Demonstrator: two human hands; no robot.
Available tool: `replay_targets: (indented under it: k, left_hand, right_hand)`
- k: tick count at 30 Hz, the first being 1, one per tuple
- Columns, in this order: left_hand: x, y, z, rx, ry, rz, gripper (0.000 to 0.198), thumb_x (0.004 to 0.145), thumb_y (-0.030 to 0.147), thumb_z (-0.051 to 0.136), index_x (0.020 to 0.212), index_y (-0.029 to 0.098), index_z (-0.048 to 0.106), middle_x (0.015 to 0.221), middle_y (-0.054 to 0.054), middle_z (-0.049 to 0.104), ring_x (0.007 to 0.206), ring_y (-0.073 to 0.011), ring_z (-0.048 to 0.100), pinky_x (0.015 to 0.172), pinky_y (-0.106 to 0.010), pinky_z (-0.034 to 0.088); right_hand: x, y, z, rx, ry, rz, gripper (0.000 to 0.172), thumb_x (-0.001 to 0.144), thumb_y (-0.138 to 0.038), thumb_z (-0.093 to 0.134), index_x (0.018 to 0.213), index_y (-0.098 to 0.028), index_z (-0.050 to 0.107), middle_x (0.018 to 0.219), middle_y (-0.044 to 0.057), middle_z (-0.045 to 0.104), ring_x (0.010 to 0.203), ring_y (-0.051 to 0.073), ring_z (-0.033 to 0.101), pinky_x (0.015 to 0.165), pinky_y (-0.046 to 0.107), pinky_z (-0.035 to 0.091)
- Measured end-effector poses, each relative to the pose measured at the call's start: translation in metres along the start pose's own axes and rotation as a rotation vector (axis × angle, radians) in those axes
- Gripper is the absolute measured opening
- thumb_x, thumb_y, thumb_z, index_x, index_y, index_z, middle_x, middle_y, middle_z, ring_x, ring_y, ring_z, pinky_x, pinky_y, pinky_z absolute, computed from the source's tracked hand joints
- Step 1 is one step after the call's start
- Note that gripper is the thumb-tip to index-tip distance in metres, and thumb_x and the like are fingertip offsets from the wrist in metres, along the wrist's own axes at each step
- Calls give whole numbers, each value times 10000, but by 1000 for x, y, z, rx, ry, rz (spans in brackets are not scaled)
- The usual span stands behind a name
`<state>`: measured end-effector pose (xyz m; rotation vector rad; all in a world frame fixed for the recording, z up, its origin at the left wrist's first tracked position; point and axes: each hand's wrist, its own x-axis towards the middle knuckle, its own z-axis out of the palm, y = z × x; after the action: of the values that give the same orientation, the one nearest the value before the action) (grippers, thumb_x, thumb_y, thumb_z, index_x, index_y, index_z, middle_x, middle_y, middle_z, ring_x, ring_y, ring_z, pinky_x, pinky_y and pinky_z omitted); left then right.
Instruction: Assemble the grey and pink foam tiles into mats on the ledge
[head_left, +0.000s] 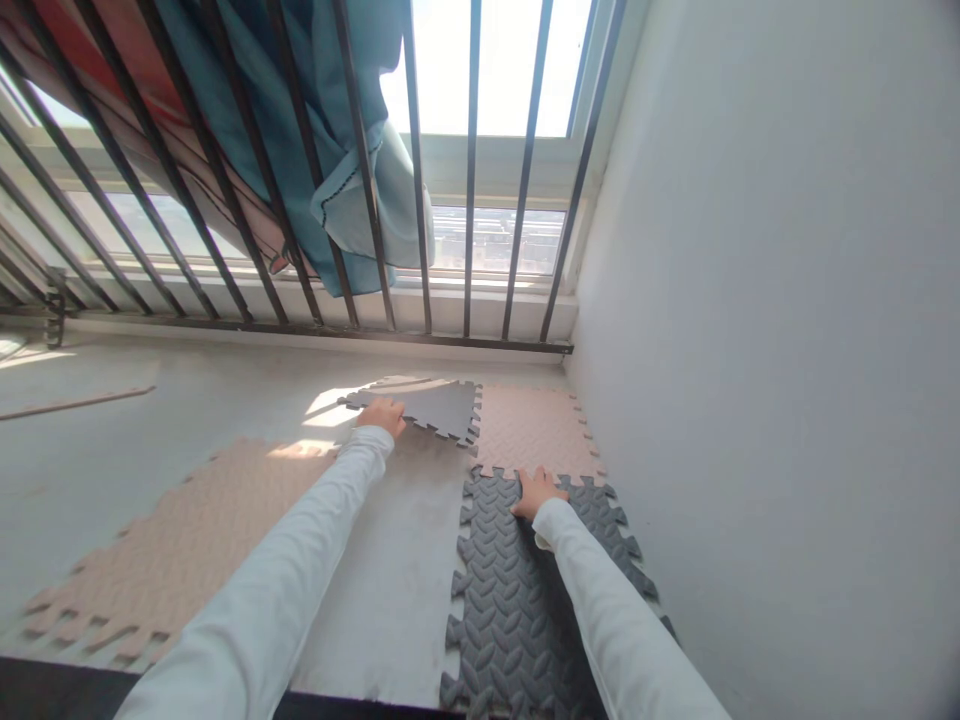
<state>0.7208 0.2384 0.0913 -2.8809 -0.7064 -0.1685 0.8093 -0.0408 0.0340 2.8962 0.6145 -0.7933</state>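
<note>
My left hand (381,415) grips the near left edge of a grey foam mat tile (439,405), whose front edge looks lifted a little off the floor. The right side of that tile meets a pink foam tile (536,425) by the wall. Fingers spread, my right hand (540,490) presses on the seam between the pink tile and a dark grey foam tile (499,580) nearer me. My right forearm hides part of the dark tile. Another pink foam tile (195,530) lies apart on the left, partly covered by my left sleeve.
A white wall (780,350) rises on the right. Beyond the tiles runs a dark metal railing (469,200) before a window, with blue cloth (300,130) and red cloth hanging behind it. A thin brown strip (82,402) lies on the pale floor (375,600) at left.
</note>
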Motion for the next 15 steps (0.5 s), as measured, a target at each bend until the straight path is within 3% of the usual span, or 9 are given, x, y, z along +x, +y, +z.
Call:
replay_targets:
  k: [4, 9, 12, 15]
  left_hand:
    - [15, -17, -22, 13, 40, -44, 227, 760, 227, 421, 871, 164, 608, 934, -101, 599, 946, -227, 512, 753, -298, 401]
    - [31, -51, -70, 15, 170, -207, 220, 751, 254, 443, 872, 166, 604, 883, -72, 593, 850, -192, 530, 725, -288, 388]
    - [25, -86, -95, -5, 291, -249, 252, 767, 272, 406, 876, 154, 601, 888, -61, 575, 829, -170, 522, 669, -265, 376]
    - [-2, -134, -100, -6, 470, -251, 252, 748, 281, 408, 841, 145, 599, 895, -58, 573, 824, -157, 516, 633, -245, 372]
  right_hand:
    - [0, -1, 3, -1, 6, 7, 869, 630, -419, 642, 1358, -290, 185, 1450, 125, 105, 1307, 296, 137, 936, 548, 297]
    - [1, -2, 3, 10, 6, 7, 856, 638, -437, 638, 1354, -282, 196, 1446, 142, 108, 1303, 307, 142, 924, 562, 297]
    - [1, -3, 2, 11, -3, 16, 863, 633, -426, 650, 1353, -290, 194, 1445, 144, 104, 1302, 310, 143, 920, 571, 291]
    - [0, -3, 1, 6, -13, 26, 844, 648, -418, 636, 1353, -295, 190, 1445, 142, 101, 1301, 311, 145, 918, 579, 285]
